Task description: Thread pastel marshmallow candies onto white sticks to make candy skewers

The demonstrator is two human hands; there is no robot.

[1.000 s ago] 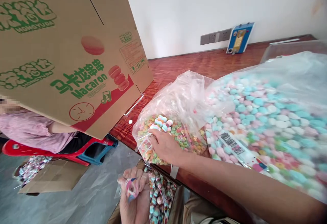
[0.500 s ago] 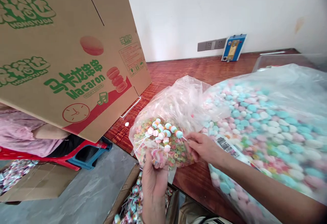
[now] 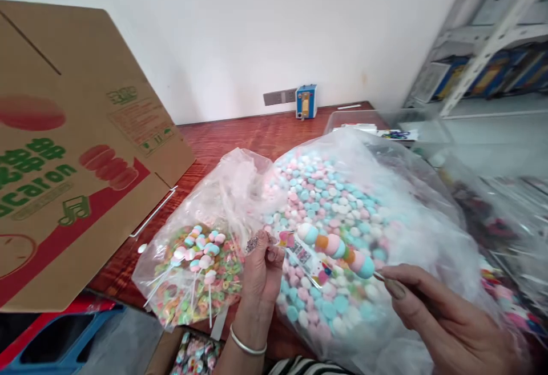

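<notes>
My left hand (image 3: 263, 269) is closed in a pinch on the mouth of a small printed wrapper (image 3: 299, 252), held above the big clear bag of pastel candies (image 3: 368, 215). My right hand (image 3: 432, 318) pinches the stick of a candy skewer (image 3: 336, 246) with blue, orange and pink pieces, its tip at the wrapper's opening. To the left, a smaller clear bag of ring candies (image 3: 188, 301) lies on the red wooden table (image 3: 240, 135), with several candy skewers (image 3: 199, 249) resting on top of it.
A large "Macaron" cardboard box (image 3: 72, 152) leans over the table's left side. A box of wrapped candies (image 3: 192, 355) sits below the table edge. A blue device (image 3: 306, 101) stands by the wall sockets. Clear plastic containers (image 3: 471, 158) and shelves fill the right.
The view has swung right. My left hand rose with a wrapper; my right hand picked one skewer up and now points it into the wrapper. The person in pink is out of view.
</notes>
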